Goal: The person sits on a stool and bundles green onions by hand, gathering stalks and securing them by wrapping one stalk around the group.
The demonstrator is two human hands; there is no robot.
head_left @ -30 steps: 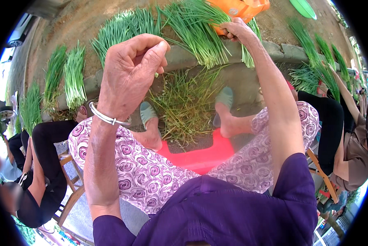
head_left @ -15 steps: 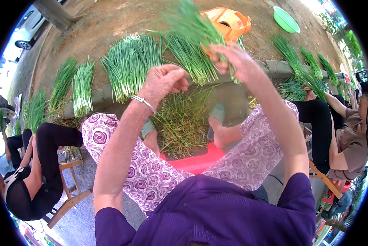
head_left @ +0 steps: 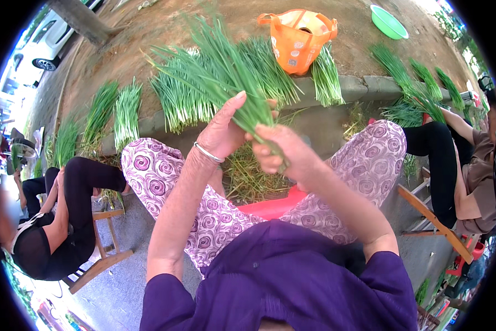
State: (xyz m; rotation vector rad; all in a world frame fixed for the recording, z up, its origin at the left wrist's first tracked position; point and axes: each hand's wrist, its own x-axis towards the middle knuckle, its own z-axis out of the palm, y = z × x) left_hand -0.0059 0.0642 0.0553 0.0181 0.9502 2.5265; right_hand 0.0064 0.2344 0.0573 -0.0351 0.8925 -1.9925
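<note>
A bunch of long green chives (head_left: pixel 220 69) fans upward from both my hands. My left hand (head_left: pixel 226 129), with a silver bangle at the wrist, wraps the stems from the left. My right hand (head_left: pixel 284 149) grips the lower end of the same bunch. Under the hands a heap of loose chives (head_left: pixel 250 179) lies in a red basin (head_left: pixel 272 207) between my knees, which are in purple patterned trousers.
Several trimmed chive bundles (head_left: pixel 184 102) lie along a concrete kerb (head_left: pixel 364 85). An orange bag (head_left: pixel 297 38) and a green bowl (head_left: pixel 388 22) sit on the dirt beyond. A person on a wooden stool (head_left: pixel 101 259) sits at left, another person (head_left: pixel 468 165) at right.
My right hand has come back from the orange bag with a bunch of chives. My left hand has closed onto the bunch, and both hands now hold it lower, nearer my lap.
</note>
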